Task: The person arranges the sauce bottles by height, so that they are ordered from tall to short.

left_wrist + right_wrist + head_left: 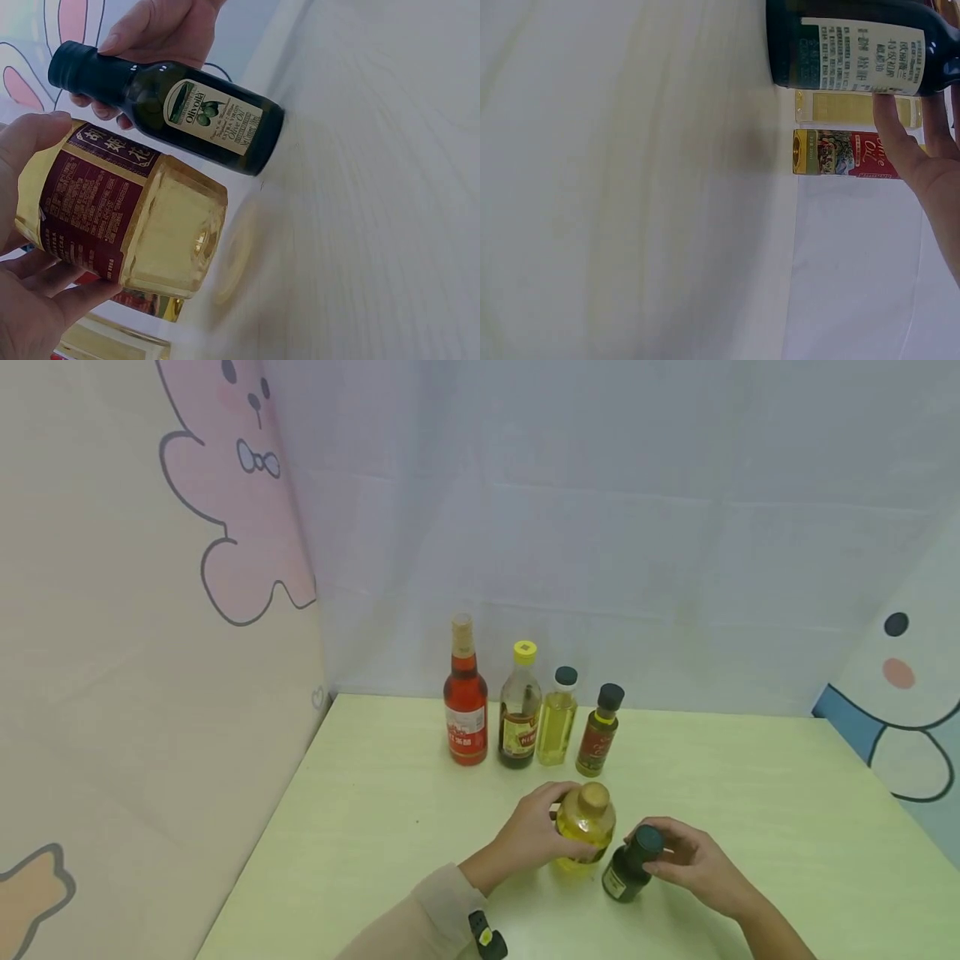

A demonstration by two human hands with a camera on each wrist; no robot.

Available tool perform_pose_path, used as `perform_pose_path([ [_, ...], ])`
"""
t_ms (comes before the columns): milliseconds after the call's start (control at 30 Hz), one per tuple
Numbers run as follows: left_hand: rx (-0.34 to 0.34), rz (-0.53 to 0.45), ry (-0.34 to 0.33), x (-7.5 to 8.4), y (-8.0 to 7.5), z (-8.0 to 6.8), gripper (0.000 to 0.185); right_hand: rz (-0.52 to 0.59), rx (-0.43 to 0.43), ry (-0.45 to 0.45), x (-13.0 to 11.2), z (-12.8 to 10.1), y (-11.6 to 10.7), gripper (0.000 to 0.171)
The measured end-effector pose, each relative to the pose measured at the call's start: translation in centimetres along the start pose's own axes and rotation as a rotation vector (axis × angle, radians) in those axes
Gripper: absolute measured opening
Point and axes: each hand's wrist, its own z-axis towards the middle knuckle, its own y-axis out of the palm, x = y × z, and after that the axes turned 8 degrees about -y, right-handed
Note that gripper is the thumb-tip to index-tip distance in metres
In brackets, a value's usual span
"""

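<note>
My left hand (534,837) grips a bottle of yellow oil (587,821) with a gold cap around its body. In the left wrist view this oil bottle's maroon label shows, and its base looks slightly above the table. Close on its right, my right hand (699,866) holds a dark green olive oil bottle (626,872) near the neck, with thumb and fingers around it. The olive oil bottle has a dark cap and a pale label, and leans a little. Whether its base touches the table I cannot tell.
Along the back of the pale table (360,810) stand a tall red bottle (467,718), a yellow-capped bottle of dark liquid (519,722), a slim bottle of light oil (557,727) and a small red-labelled olive oil bottle (597,743). Pale cloth hangs behind them.
</note>
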Motion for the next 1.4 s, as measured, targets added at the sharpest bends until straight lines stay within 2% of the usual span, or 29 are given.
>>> perform_pose_path([
  [433, 0.043, 0.011, 0.012, 0.4, 1.5, 2.8, 0.069, 0.006, -0.02, -0.054, 0.2, 0.0, -0.1, 0.042],
  [633, 0.061, 0.026, 0.049, 0.8, 2.6, 3.9, 0.069, 0.007, -0.015, -0.071, 0.1, -0.3, -0.2, 0.041],
  [833, 0.083, 0.092, 0.058, 1.2, 3.5, 4.9, 0.069, 0.019, -0.006, -0.045, 0.0, -0.2, -0.1, 0.041],
  [1033, 0.115, 0.117, 0.074, 1.5, 3.9, 5.4, 0.069, 0.002, -0.009, -0.074, 0.2, -0.2, 0.0, 0.043],
  [1233, 0.125, 0.117, 0.044, 1.6, 4.2, 6.1, 0.069, 0.014, -0.013, -0.075, 0.2, -0.2, -0.1, 0.043],
  [1400, 0.1, 0.117, 0.037, 1.6, 4.5, 6.9, 0.068, 0.011, -0.024, -0.078, 0.3, -0.2, -0.1, 0.044],
])
